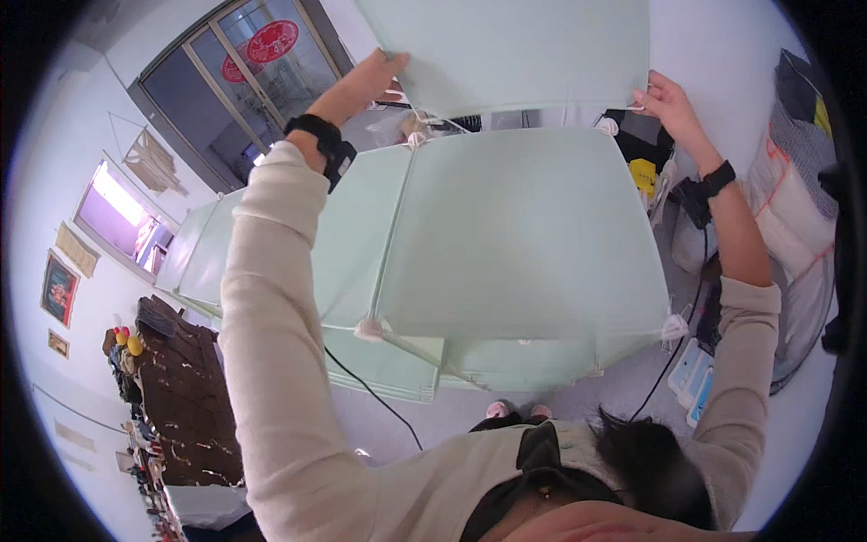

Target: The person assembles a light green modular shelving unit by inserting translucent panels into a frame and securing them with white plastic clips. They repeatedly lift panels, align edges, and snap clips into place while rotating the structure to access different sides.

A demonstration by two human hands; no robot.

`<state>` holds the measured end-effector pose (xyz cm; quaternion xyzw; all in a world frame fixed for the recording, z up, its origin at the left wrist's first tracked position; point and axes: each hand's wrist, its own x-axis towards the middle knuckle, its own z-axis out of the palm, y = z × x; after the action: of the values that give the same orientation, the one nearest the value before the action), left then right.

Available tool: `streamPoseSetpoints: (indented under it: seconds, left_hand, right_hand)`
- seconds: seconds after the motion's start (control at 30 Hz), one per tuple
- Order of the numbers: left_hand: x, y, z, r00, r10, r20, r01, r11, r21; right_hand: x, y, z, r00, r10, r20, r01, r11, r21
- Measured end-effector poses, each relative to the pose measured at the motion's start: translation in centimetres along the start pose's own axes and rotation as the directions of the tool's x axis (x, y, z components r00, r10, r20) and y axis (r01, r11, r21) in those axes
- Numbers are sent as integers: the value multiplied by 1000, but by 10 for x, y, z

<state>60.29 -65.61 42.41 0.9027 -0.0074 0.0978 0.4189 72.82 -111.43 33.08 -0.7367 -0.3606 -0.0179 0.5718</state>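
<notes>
The left hand (372, 77) was raised high, its palm and fingers pressed flat against the left edge of a pale green panel (524, 50), while the right hand (664, 101) pinched the same panel's lower right corner between closed fingertips. The panel hung between the two hands, just above the top of a pale green cabinet (515, 235) built of like panels joined by white corner connectors (368, 327). Both wrists wore a black band, and a black cable (375, 396) trailed below the left forearm across the grey floor. Beyond the right hand sat a yellow object (643, 173) against the wall.
</notes>
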Motion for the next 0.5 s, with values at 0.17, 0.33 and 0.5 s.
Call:
streamPoseSetpoints:
  seconds: [0.17, 0.33, 0.5]
  left_hand:
    - [33, -49, 1, 999, 21, 44, -16, 993, -114]
    - [43, -71, -1, 999, 44, -4, -44, 991, -124]
    - [43, -76, 0, 997, 57, 57, -51, 993, -102]
  right_hand:
    - [26, 37, 25, 997, -74, -23, 74, 997, 14]
    - [42, 51, 33, 998, -62, -24, 63, 998, 33]
    - [47, 53, 33, 997, -67, -37, 69, 997, 32]
